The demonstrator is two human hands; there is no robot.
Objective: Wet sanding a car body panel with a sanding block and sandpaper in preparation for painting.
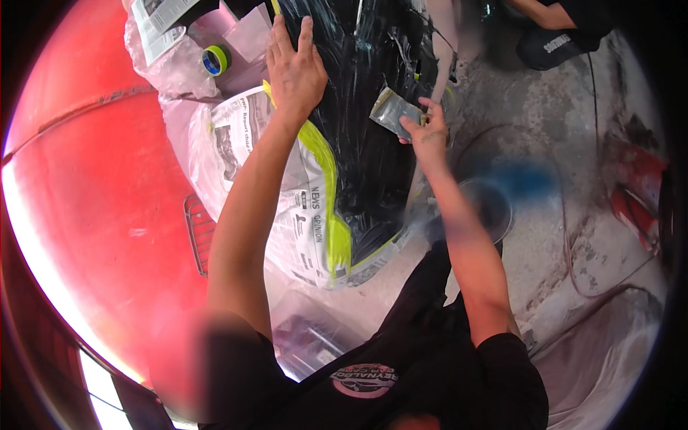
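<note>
My left hand (297, 77) lies with fingers stretched out at the left edge of a glossy black panel (365, 143), which has whitish streaks on it. In my right hand (428, 136), thumb on top, is a flat grey rectangular piece with a tan edge, looking like folded sandpaper (393, 113). It is held over the panel's right side; whether it touches the surface I cannot tell. Yellow-green masking tape (337, 244) runs along the panel's left border. Beside it, newspaper sheets (294, 222) and clear plastic cover the neighbouring surface.
A tape roll (215, 61) rests on the plastic at upper left. A large red curved surface (107, 193) fills the left. To the right, a blurred bucket (494, 211) and a hose (565, 236) are on the stained floor. A co-worker's arm (541, 12) shows at top right.
</note>
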